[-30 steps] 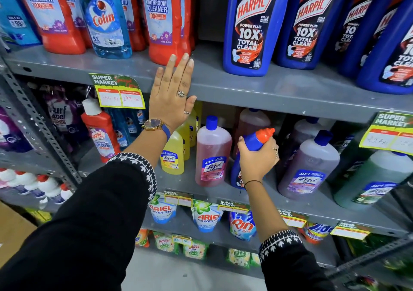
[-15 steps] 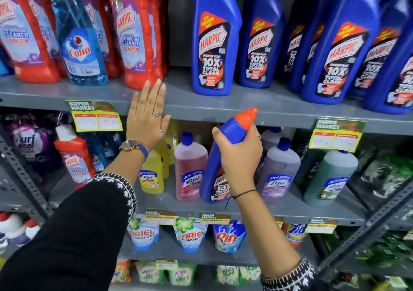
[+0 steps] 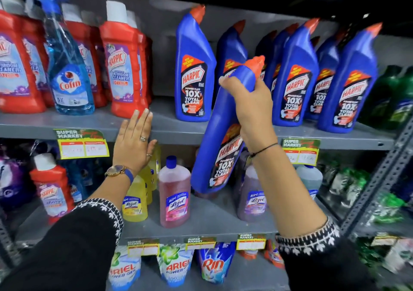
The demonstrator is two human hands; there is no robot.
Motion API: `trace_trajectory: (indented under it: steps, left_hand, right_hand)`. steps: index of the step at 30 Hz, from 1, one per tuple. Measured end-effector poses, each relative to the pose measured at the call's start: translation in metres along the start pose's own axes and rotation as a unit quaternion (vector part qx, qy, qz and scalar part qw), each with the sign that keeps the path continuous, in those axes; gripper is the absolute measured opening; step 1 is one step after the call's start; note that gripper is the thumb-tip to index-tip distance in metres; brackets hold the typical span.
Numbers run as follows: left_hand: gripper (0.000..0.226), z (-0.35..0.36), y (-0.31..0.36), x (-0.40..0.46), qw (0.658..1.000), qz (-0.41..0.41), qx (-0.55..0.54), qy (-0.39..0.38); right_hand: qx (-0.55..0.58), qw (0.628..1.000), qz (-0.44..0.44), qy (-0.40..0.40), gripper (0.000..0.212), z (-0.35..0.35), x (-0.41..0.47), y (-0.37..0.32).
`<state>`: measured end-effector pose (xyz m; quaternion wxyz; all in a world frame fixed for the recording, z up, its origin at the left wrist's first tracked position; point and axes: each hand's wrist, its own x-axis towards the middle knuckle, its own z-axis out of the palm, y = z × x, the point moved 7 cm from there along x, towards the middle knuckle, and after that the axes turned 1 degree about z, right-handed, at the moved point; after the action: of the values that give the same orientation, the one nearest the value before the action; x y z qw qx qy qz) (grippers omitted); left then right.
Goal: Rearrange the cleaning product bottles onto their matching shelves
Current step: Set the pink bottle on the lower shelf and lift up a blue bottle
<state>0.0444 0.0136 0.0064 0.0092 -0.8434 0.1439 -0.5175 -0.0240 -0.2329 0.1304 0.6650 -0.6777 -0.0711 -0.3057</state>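
Note:
My right hand (image 3: pixel 252 109) grips the neck of a blue Harpic toilet cleaner bottle (image 3: pixel 220 147) with an orange cap, held tilted in the air in front of the upper shelf's edge (image 3: pixel 178 132). Behind it, several matching blue Harpic bottles (image 3: pixel 295 78) stand in a row on that shelf. My left hand (image 3: pixel 134 144) rests flat with fingers spread against the upper shelf's front edge and holds nothing. Red Harpic bathroom cleaner bottles (image 3: pixel 125 71) and a blue Colin spray bottle (image 3: pixel 69 76) fill the shelf's left part.
The middle shelf (image 3: pixel 210 219) holds yellow (image 3: pixel 134 197), pink (image 3: pixel 174 194) and purple Lizol bottles (image 3: pixel 252 197), and one red Harpic bottle (image 3: pixel 52 188) at the left. Ariel (image 3: pixel 176 266) and Rin pouches (image 3: pixel 212 264) sit on the lowest shelf. Green bottles (image 3: pixel 393 94) stand far right.
My right hand has lifted the blue Harpic bottle from the middle shelf up to the upper shelf's level. My left hand stayed on the shelf edge. The view has tilted upward.

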Motion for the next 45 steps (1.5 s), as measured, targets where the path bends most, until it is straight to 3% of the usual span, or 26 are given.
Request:
trace_trajectory:
  steps: [5, 15, 19, 22, 25, 32, 39, 45]
  left_hand:
    - [0.061, -0.001, 0.000, 0.000, 1.000, 0.005, 0.002, 0.000]
    - [0.060, 0.001, -0.001, 0.000, 1.000, 0.008, 0.002, 0.006]
    - [0.060, 0.001, 0.000, -0.001, 1.000, 0.008, 0.002, 0.006]
    - [0.060, 0.001, 0.000, -0.001, 1.000, 0.008, 0.002, 0.010]
    - [0.060, 0.001, 0.000, -0.001, 1.000, 0.008, 0.004, 0.012]
    - [0.060, -0.001, 0.001, -0.001, 1.000, 0.003, 0.002, 0.006]
    - [0.059, -0.003, 0.002, -0.001, 1.000, -0.001, 0.003, 0.002]
    - [0.060, -0.002, 0.001, 0.000, 1.000, -0.003, 0.003, -0.004]
  right_hand:
    - [0.013, 0.999, -0.031, -0.003, 0.023, -0.003, 0.037, -0.033]
    - [-0.085, 0.990, -0.092, 0.065, 0.035, -0.004, 0.100, -0.081]
    - [-0.155, 0.983, -0.077, 0.063, 0.039, 0.004, 0.112, -0.065]
    - [-0.190, 0.979, -0.046, 0.060, 0.058, 0.005, 0.121, -0.052]
    - [-0.221, 0.973, -0.042, 0.058, 0.062, 0.006, 0.130, -0.048]
    - [-0.258, 0.954, -0.118, 0.099, 0.064, 0.006, 0.115, -0.028]
    - [-0.262, 0.949, -0.128, 0.117, 0.111, -0.007, 0.080, 0.027]
    - [-0.222, 0.969, -0.050, 0.100, 0.126, -0.017, 0.053, 0.088]
